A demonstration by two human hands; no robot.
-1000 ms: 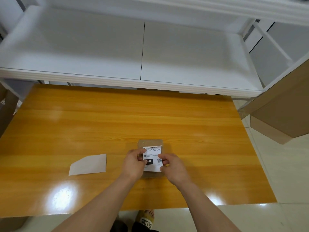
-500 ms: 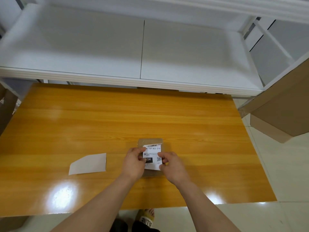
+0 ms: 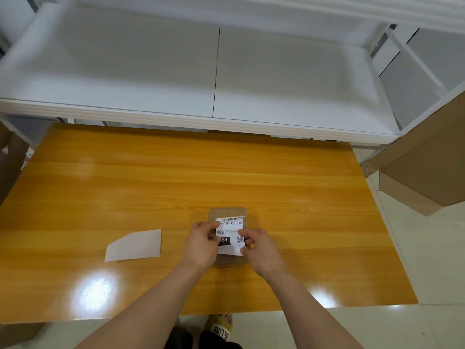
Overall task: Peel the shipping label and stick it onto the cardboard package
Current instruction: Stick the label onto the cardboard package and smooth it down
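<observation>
The person is working at the near middle of the orange wooden counter (image 3: 226,172), where a small cardboard package (image 3: 227,214) is lying flat. The white shipping label (image 3: 230,229) is sitting over the package's top face, a little toward its right side, and both hands are gripping it at its side edges: the left hand (image 3: 201,241) is pinching the left edge in a closed grip, and the right hand (image 3: 261,248) is pinching the right edge the same way. Whether the label is already touching the cardboard all over cannot be told. A bare sheet of backing paper (image 3: 134,245) is lying to the left, well apart from the package, so the peeling looks finished and the sticking step is in hand. The next move is probably calling for squaring the label with the package's edges, then pressing it down and smoothing it outward so that no creases form.
</observation>
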